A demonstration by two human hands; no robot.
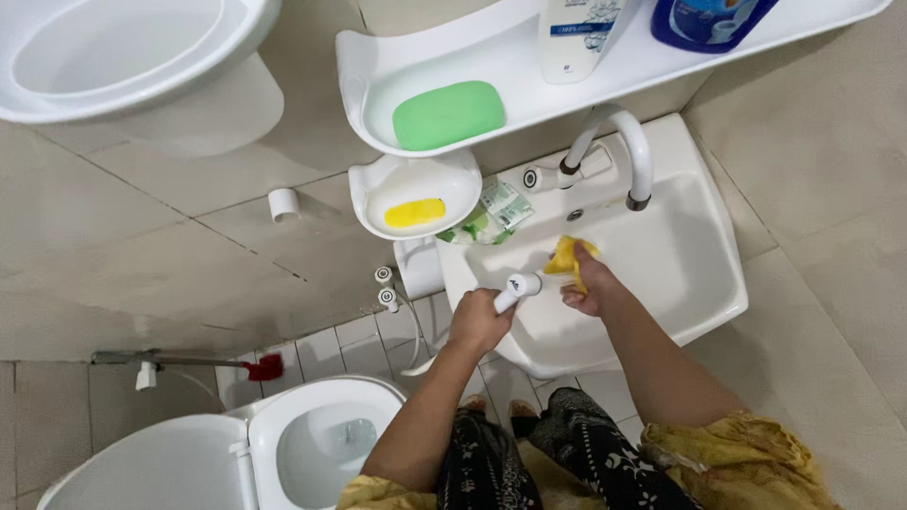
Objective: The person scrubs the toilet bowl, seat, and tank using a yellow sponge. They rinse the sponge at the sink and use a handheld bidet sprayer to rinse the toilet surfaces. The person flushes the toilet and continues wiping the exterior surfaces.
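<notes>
Standing open at the lower left, toilet (321, 444), red-tipped brush (266, 366) lying on the floor beside it. Higher up, small dish with yellow soap (414, 212) and shelf (378, 85) with green soap (447, 114). Left hand (479, 321) wrapped around a white spray nozzle (518, 288) at the sink (699, 274) rim. Right hand (590, 283) pinching a yellow cloth (567, 255) inside the basin, below the tap (624, 142).

White bottle (576, 33) & blue bottle (709, 19) cut off at top edge; toilet (236, 453) cut at bottom; yellow cloth (567, 255) partly hidden by right hand (588, 286).
</notes>
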